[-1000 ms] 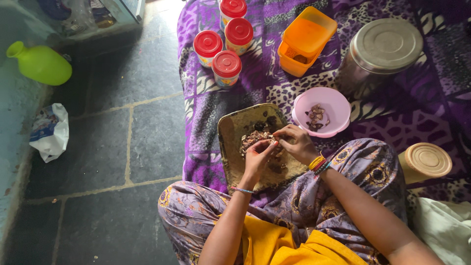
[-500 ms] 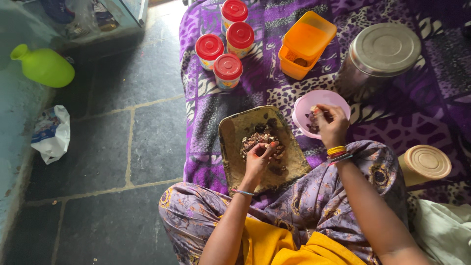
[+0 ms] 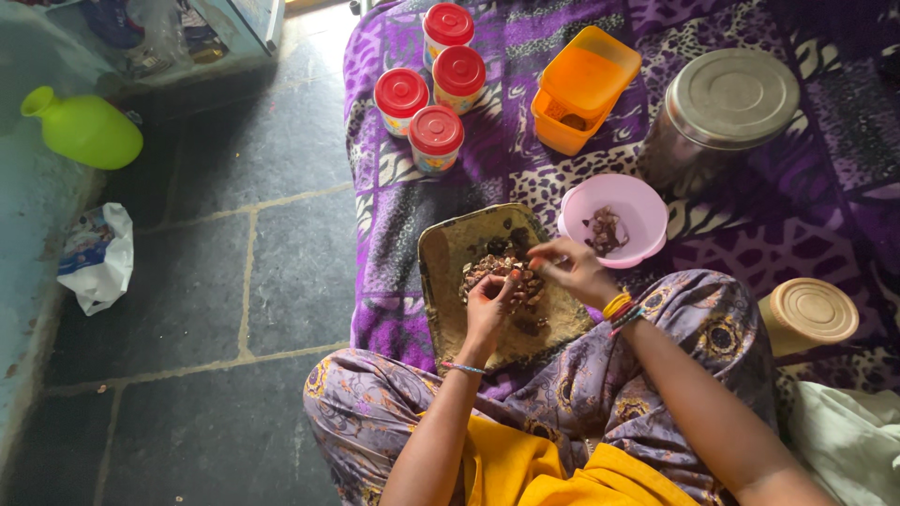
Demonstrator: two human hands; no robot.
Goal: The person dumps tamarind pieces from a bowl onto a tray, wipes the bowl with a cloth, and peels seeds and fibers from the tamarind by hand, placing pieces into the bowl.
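A flat woven tray [image 3: 448,264] rests on my lap and holds a heap of small brown pieces [image 3: 497,272]. My left hand [image 3: 487,302] lies on the heap with its fingers curled into the pieces. My right hand [image 3: 574,270] hovers over the tray's right side, fingertips pinched together near the heap; what they hold is too small to tell. Just beyond my right hand stands a pink bowl [image 3: 639,204] with a few brown pieces in it.
On the purple patterned cloth [image 3: 525,56] stand several red-lidded jars [image 3: 435,126], an open orange box [image 3: 583,86], a lidded steel pot [image 3: 722,108] and a tan lidded container [image 3: 812,311]. A green vase [image 3: 84,129] and a crumpled bag [image 3: 98,258] lie on the stone floor at left.
My right hand went from the tray to the pink bowl and has come back to the tray. My left hand stayed on the heap.
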